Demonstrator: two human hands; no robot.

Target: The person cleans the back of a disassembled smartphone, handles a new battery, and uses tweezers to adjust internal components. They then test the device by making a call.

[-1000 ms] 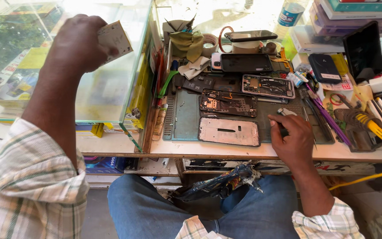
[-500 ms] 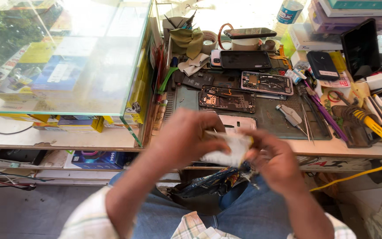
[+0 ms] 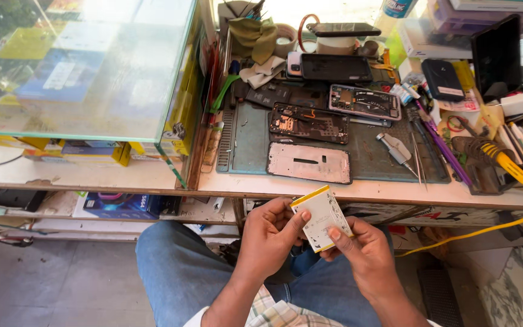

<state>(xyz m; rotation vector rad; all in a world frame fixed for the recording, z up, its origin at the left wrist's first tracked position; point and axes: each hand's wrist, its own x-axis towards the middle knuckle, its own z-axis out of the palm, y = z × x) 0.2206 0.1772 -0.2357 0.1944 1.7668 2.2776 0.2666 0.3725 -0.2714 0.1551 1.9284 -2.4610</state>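
1. We've got the white phone battery (image 3: 322,219) pinched between both hands, down over our lap just below the front edge of the workbench (image 3: 394,192). It's tilted face-up, probably so we can read the side with the print.
2. Left hand (image 3: 270,233): fingers curled shut around the battery's left edge, thumb tip pressing near its yellow-trimmed top corner.
3. Right hand (image 3: 364,251): closed on the lower right side, thumb lying flat across the face, the other fingers hidden underneath as support.
4. Up on the green work mat (image 3: 246,136) sits a pale phone back frame (image 3: 309,162) nearest us, with two opened phone bodies (image 3: 310,123) behind it showing their boards. Looks like they're laid out flat so the parts stay in reach.
5. Tweezers (image 3: 416,162) lie to the right of the frame, and a coiled yellow cable (image 3: 516,175) hangs off the bench's right edge.
6. The glass display case (image 3: 92,66) fills the left side, well apart from our hands.
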